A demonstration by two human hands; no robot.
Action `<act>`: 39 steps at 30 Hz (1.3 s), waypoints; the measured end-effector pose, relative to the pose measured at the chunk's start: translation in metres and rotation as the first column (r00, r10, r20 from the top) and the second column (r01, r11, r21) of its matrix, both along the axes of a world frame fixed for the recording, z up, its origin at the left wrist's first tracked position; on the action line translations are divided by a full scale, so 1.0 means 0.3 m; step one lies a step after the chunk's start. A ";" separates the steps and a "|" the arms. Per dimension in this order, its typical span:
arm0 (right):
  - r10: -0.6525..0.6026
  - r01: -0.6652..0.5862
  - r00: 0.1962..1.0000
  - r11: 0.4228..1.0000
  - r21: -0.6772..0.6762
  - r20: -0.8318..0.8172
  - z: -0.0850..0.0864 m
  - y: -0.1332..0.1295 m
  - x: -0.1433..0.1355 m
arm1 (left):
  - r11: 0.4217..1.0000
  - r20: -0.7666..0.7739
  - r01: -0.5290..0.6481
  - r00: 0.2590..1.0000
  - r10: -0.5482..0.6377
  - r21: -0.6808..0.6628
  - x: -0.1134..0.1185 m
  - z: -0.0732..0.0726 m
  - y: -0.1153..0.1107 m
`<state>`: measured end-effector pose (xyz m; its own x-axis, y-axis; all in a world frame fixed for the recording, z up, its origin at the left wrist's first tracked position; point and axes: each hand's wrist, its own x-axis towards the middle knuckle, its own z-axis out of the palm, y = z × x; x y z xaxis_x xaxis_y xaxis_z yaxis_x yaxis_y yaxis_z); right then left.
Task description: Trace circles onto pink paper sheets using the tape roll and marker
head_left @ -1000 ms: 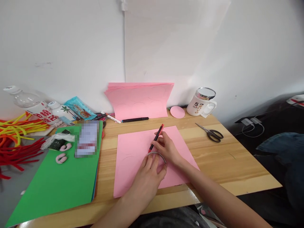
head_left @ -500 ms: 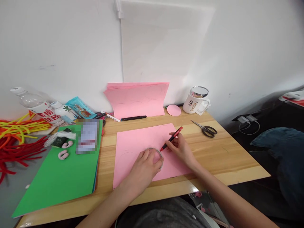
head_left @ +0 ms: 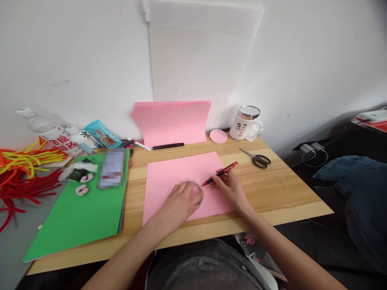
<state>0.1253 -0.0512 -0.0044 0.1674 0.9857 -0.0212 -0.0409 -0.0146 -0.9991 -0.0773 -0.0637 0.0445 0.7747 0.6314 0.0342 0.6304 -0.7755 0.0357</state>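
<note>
so on my head feed the ring (head_left: 202, 195) lies flat on the pink sheet (head_left: 169, 177), near the middle of the desk's (head_left: 281, 189) front edge. My left hand (head_left: 182, 202) has its fingers curled over it, holding it down; my right (head_left: 230, 188) grips a red-and-black pen (head_left: 223, 172), tip just beside the ring. Scissors (head_left: 260, 161) sit towards the right edge, mug (head_left: 242, 129) by the back right corner, green sheet (head_left: 81, 225) over the left edge

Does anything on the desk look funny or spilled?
Nothing looks spilled. The pink sheets leaning against the wall look a bit odd, though: they bend in a curve instead of lying flat.
</note>
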 end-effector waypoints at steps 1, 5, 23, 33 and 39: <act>-0.003 0.003 1.000 1.000 0.004 0.009 -0.004 0.000 -0.002 | 1.000 0.005 -0.002 1.000 0.002 -0.016 0.000 0.001 0.002; 0.006 -0.006 0.999 1.000 0.005 0.051 -0.009 -0.001 -0.004 | 0.995 0.012 0.006 1.000 -0.005 -0.097 -0.005 0.013 0.009; -0.047 -0.126 0.858 0.946 0.298 0.512 0.041 -0.238 -0.028 | 0.962 0.023 0.006 1.000 0.000 -0.273 -0.010 0.030 0.044; 0.077 -0.257 0.898 0.891 0.375 0.432 0.061 -0.362 -0.121 | 0.948 -0.007 -0.007 1.000 0.005 -0.319 -0.009 0.059 0.055; 0.180 -0.378 0.871 0.841 0.388 0.457 0.088 -0.357 -0.119 | 0.937 -0.034 -0.030 0.999 0.019 -0.347 -0.008 0.067 0.062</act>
